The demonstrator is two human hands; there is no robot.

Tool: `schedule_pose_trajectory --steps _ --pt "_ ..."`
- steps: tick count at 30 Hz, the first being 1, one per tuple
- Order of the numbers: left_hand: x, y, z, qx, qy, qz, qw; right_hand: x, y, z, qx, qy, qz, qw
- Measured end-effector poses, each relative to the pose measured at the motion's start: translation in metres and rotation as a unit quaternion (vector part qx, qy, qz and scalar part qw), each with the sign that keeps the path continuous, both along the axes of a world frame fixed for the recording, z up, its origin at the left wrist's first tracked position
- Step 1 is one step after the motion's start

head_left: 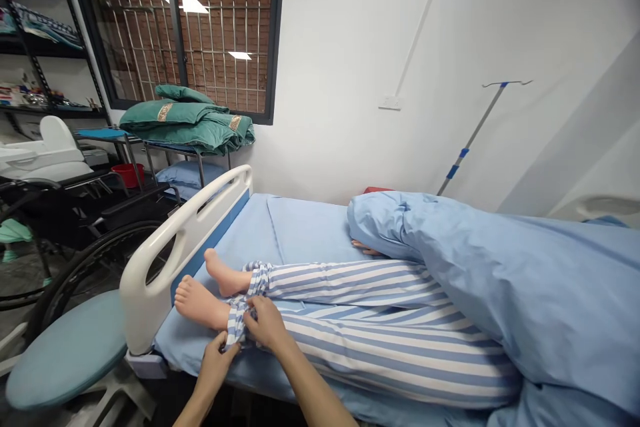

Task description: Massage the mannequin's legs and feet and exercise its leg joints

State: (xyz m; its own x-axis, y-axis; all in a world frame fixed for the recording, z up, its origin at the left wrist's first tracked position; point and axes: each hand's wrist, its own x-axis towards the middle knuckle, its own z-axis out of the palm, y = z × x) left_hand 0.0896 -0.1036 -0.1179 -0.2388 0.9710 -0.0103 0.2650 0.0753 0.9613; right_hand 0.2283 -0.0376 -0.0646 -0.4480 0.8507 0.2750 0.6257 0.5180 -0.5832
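Blue-and-white striped pajama trousers [380,340] cover the legs of a figure lying on the bed, probably a mannequin. Its bare feet [200,305] point toward the footboard. At the nearer ankle, my left hand [216,361] pinches the lower edge of the bunched trouser cuff [234,325]. My right hand [267,323] grips the same cuff from its upper side, fingers closed on the cloth. The farther leg's cuff [259,277] is also gathered above the ankle. A light blue quilt [480,267] is folded back over the upper body, and part of a hand [365,248] shows under its edge.
A white footboard [150,260] closes the bed's left end. Beyond it stand a round blue-green stool seat [70,350] and a wheelchair [95,240]. Green bedding [195,123] is piled below the window. An IV pole [470,140] rises behind the bed.
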Motion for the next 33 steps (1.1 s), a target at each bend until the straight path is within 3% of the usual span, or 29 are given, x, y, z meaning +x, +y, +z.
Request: schedule_pose_trajectory --steps 7,12,20,24,27,30,33 --pt "-0.032 0.003 0.035 0.028 0.059 -0.017 0.998 -0.032 0.002 0.001 -0.007 -0.063 0.016 0.998" --pt "-0.049 0.008 0.047 0.057 0.099 0.024 0.993 -0.043 0.002 0.001 -0.016 -0.06 0.02 0.998" --pt "-0.053 0.013 0.07 0.073 0.179 0.04 0.98 -0.044 0.005 0.002 -0.026 -0.01 0.068 0.997" --pt "-0.06 0.012 0.067 0.01 0.27 0.081 0.959 -0.044 0.005 -0.003 -0.048 -0.015 0.061 0.997" --pt "-0.063 0.003 0.059 -0.061 0.356 0.113 0.926 -0.04 0.008 0.0 -0.052 -0.016 0.072 0.996" --pt "-0.058 0.0 0.054 -0.014 0.439 0.135 0.888 -0.024 0.016 0.009 -0.04 -0.021 0.09 0.995" --pt "-0.045 0.011 0.051 0.079 0.48 0.117 0.866 0.006 0.027 0.016 -0.035 -0.047 0.055 0.997"
